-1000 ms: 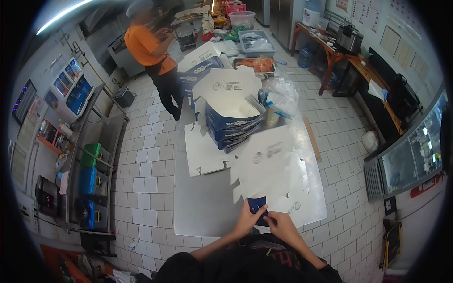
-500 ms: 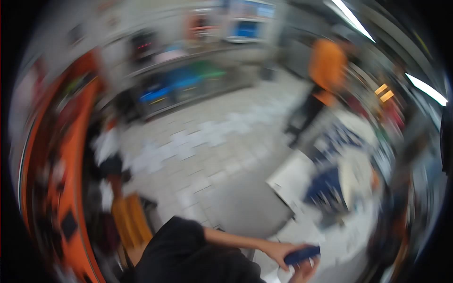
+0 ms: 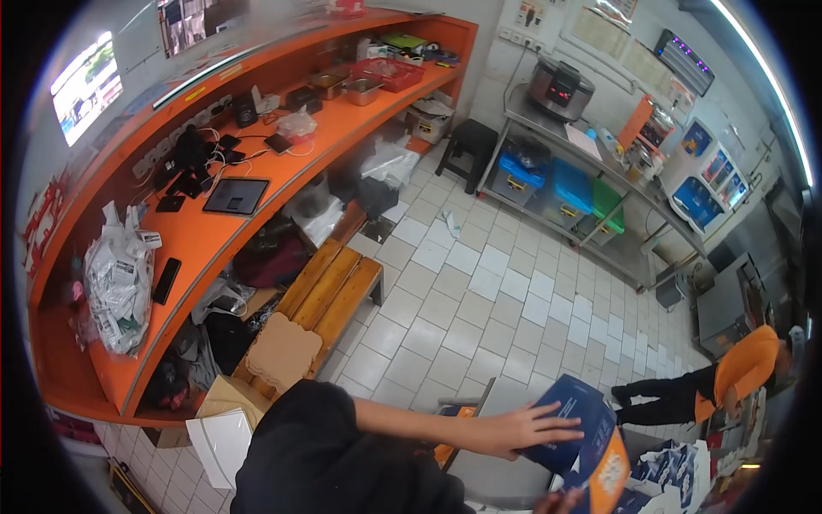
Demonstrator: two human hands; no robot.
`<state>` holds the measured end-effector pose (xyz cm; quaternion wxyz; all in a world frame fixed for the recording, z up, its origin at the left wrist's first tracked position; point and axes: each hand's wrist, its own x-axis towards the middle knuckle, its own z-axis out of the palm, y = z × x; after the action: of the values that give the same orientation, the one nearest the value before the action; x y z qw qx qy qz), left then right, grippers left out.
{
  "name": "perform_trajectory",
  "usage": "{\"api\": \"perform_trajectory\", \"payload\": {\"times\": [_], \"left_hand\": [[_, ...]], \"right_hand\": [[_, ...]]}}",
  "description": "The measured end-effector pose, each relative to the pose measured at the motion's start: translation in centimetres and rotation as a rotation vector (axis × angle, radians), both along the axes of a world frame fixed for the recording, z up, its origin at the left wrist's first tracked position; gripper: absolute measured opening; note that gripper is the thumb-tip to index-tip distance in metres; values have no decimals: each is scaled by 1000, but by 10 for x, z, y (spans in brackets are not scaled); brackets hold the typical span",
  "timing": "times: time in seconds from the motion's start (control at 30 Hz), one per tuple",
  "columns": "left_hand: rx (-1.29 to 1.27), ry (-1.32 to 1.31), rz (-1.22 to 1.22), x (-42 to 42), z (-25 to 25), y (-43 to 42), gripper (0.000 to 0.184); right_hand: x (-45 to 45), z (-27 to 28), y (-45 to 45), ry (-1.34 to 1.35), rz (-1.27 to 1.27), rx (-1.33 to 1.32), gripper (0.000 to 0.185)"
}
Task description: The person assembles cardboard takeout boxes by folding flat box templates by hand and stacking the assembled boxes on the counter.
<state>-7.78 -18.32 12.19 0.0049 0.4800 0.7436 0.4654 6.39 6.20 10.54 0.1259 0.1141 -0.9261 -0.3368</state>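
A blue cardboard box (image 3: 582, 420) with an orange panel stands tilted at the lower right, over the metal table (image 3: 492, 463). My left hand (image 3: 539, 428) lies on its blue side with the fingers spread; the thumb is hard to make out. At the bottom edge, my right hand (image 3: 558, 502) is blurred and partly cut off, close to the lower end of the box. Whether its fingers grip the box is unclear. More blue and white boxes (image 3: 672, 471) are piled to the right.
An orange counter (image 3: 282, 193) carries a tablet, a phone, cables and a plastic bag. Below it are a wooden bench (image 3: 334, 287) with brown cardboard and white sheets (image 3: 224, 445). A person in orange (image 3: 745, 368) stands at the right. Storage bins (image 3: 572, 184) sit under a metal shelf.
The view has swung left to the counter and bench. Earlier both hands held a small dark blue piece; now my left hand is spread on a larger blue and orange box.
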Motion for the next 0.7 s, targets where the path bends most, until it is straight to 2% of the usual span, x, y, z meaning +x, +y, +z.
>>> {"api": "perform_trajectory", "payload": {"times": [0.1, 0.13, 0.17, 0.23, 0.27, 0.37, 0.4, 0.43, 0.5, 0.53, 0.57, 0.6, 0.63, 0.7], "left_hand": [[76, -74, 132, 3, 6, -11, 90], [63, -105, 110, 3, 11, -19, 90], [68, -110, 126, 1, 9, -24, 90], [-48, -15, 125, -5, 6, -36, 94], [-100, 32, 112, -7, 7, -43, 95], [-7, -82, 83, -6, 1, -41, 99], [-9, -93, 85, -6, 2, -42, 101], [-7, -93, 93, -5, 0, -41, 101], [246, -53, 101, -2, -4, -36, 102], [239, 61, 176, -4, -4, -38, 106], [240, 60, 181, -3, -4, -40, 106], [237, -76, 164, 0, -2, -42, 107], [232, -212, 144, 2, -1, -44, 108], [255, -182, 135, 2, 4, -47, 104]], "right_hand": [[-44, 31, -125, 38, -222, -2146, 23], [-49, 29, -124, 92, -307, -1903, 23], [-51, 33, -121, 73, -301, -1897, 23], [-55, 42, -115, 209, -247, -1308, 24], [-56, 37, -108, 197, -210, -1439, 25], [-63, 19, -106, 127, -311, -1482, 26], [-72, 13, -105, 69, -298, -1311, 25], [-73, 9, -105, 64, -291, -1309, 25], [-76, 7, -113, 27, -321, -1443, 27], [-93, -17, -107, 35, 131, -1892, 44], [-91, -33, -94, 16, -23, -1890, 44], [-92, -23, -104, 19, -60, -1966, 43], [-94, -22, -109, 12, -44, -2054, 43], [-97, -23, -116, 15, 18, -2215, 42]]}}
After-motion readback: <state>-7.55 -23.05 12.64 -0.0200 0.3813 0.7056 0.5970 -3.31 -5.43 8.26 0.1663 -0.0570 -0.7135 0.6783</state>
